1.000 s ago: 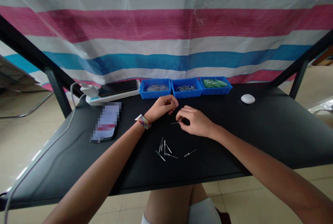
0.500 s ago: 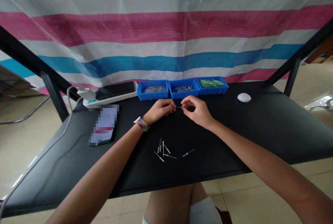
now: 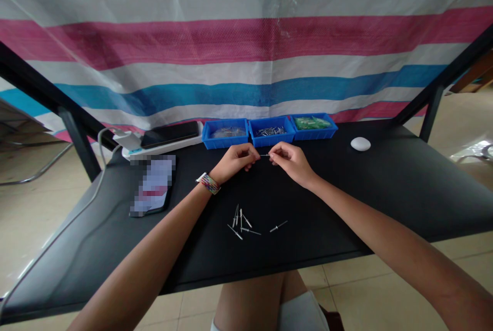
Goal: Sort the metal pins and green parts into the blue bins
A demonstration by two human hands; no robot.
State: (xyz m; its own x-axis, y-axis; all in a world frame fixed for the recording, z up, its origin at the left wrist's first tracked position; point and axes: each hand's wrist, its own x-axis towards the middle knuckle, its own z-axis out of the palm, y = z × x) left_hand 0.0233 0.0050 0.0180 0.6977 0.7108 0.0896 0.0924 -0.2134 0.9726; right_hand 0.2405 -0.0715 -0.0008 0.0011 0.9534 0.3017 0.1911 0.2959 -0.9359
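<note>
Between my two hands a thin metal blind rivet [image 3: 264, 155] lies roughly level, just above the black table. My left hand [image 3: 239, 159] pinches one end with thumb and fingers. The other end is in the closed fingertips of my right hand [image 3: 290, 160]; the fingers hide both ends. Nearer the table's front edge lies a loose group of silver blind rivets [image 3: 241, 224], with a single rivet [image 3: 278, 226] apart to their right. Behind my hands, a blue bin [image 3: 272, 141] holds many more rivets.
The left blue bin [image 3: 225, 143] has clear bags in it, the right blue bin [image 3: 316, 133] green packets. A power strip [image 3: 133, 152] with a dark phone [image 3: 169, 134] on it, a lit phone [image 3: 154, 185] and a white mouse [image 3: 360, 144] share the table [image 3: 327, 218].
The fingers of my right hand have closed in more around the rivet's end. My left hand has hardly moved, and the loose rivets lie as before.
</note>
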